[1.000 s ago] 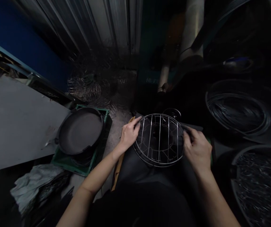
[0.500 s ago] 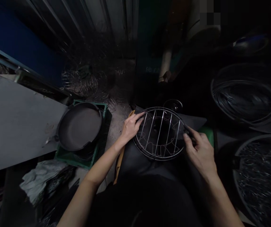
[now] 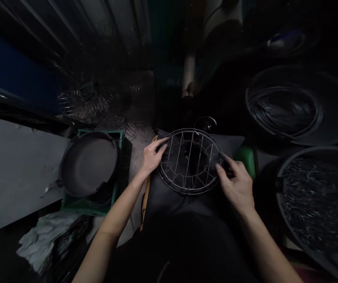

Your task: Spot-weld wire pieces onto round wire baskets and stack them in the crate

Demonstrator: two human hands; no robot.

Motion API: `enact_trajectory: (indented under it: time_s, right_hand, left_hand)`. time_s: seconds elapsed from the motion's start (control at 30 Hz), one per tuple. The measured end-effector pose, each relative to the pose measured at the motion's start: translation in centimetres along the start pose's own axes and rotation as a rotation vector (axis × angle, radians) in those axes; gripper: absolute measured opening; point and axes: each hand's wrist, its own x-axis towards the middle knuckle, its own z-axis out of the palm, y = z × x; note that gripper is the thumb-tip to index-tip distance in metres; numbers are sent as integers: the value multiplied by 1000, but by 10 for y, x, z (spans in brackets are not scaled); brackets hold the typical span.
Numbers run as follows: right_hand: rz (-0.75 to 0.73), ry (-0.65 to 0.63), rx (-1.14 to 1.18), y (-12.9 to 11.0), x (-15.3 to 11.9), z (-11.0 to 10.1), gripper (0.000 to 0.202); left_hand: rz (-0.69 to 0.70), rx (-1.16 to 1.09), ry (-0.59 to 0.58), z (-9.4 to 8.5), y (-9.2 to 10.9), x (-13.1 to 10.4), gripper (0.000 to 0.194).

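Observation:
A round wire rack [image 3: 189,161], with straight bars across it and bent wire loops inside the ring, is between my two hands above a dark surface. At its upper left rim, my left hand [image 3: 153,156] grips the edge between thumb and fingers. My right hand [image 3: 237,181] pinches the right side of the rim, thumb on the near side and fingers behind. Through the bars, a dark round shape shows beneath the rack; the dim light hides its details. A small shiny ring-shaped object [image 3: 205,124] sits just beyond the far rim.
On the left, a dark round pan [image 3: 89,164] rests on a green crate [image 3: 116,196], beside a pale board [image 3: 18,169]. Tubs with small metal pieces [image 3: 316,208] and coiled wire [image 3: 283,110] stand right. Wire racks [image 3: 83,104] are heaped at far left.
The view has shifted, so most things sit farther left in the picture. Both hands still hold the rack by its rim, with little visible change in their grip.

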Motion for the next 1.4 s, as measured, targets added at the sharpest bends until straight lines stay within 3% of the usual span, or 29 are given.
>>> enact_trajectory:
  time_s: [0.27,0.47,0.6,0.73,0.83,0.93,1.07,1.17,1.27,1.33,1.4]
  right_hand:
    - [270,-40,349,8,1,2,55]
    - [291,-260,410,16,4,1,41]
    - [172,-347,320,16,6,-10,37]
    - [-174,-269,238,6,19,-34,28]
    - [-426,-205,128,8,35,-45,20]
    - [-552,-201,19,24,46,-35,22]
    - [-548,-385,-121,44,48,-9,27]
    - [-571,-440,-221,47,45,-2,32]
    - [-612,-461,-277,43,47,-2,38]
    - [-641,-459,-286,42,50,-1,41]
    - [-658,-429,-291,42,51,0,41]
  left_hand:
    - [-96,-13,23,5,-4,-8,32]
    - [-94,-106,14,14,-17,-10,30]
    - [-76,-154,44,9,-10,-12,28]
    - [86,-151,119,-9,11,-16,28]
    - [194,-135,152,-10,10,-22,29]
    - [101,-100,81,1,-12,-33,25]
    - [-87,-24,41,7,-32,-48,32]
    - [121,139,57,2,-11,-47,61]
    - [437,320,-86,4,23,-26,86]
    - [521,415,-188,12,38,-7,90]
    - [520,468,-268,21,44,8,91]
